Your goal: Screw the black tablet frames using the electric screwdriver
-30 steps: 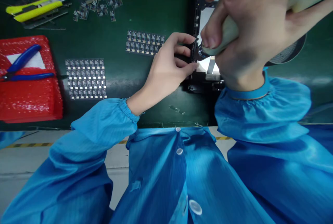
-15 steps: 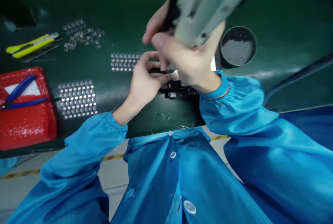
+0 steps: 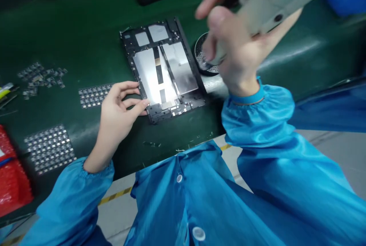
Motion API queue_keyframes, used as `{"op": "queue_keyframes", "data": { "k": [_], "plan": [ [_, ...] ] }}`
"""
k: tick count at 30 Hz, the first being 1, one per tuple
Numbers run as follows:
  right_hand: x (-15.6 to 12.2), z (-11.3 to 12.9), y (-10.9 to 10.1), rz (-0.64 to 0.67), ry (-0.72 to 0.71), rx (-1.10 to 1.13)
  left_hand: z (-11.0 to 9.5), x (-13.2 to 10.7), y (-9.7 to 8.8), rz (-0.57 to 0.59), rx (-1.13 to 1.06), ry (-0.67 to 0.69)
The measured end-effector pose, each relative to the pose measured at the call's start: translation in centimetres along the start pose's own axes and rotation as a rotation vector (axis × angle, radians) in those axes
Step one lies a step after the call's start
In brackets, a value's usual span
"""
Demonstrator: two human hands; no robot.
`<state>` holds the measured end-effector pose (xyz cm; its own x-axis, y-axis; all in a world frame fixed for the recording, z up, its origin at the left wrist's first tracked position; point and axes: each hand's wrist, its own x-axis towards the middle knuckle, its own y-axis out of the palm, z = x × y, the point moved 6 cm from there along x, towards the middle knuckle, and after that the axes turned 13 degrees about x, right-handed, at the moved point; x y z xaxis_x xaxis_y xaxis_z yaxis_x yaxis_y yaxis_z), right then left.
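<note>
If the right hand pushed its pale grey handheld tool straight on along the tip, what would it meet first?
The pale grey handheld tool in the right hand would probably meet the round black dish, which its tip overlaps in view; the gap between them is unclear.

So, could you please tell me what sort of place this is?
Most likely an electronics assembly or repair workshop: an opened tablet-like device lies on the bench, panels of small circuit boards sit to its left, and the right hand holds what looks like a power screwdriver.
</note>
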<state>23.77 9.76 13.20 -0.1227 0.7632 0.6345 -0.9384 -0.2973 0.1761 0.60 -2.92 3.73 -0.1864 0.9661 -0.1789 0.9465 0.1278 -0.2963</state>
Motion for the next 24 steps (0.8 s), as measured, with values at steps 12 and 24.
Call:
{"op": "queue_keyframes", "data": {
  "k": [12,24],
  "plan": [
    [-0.7,-4.2,-8.7,-0.113,-0.172,0.076,-0.9,-0.5,-0.6,0.008,0.041,-0.014],
    [-1.3,-3.5,-8.3,-0.184,-0.187,0.096,-0.8,-0.6,-0.4,0.009,0.049,0.03]
  ]
}}
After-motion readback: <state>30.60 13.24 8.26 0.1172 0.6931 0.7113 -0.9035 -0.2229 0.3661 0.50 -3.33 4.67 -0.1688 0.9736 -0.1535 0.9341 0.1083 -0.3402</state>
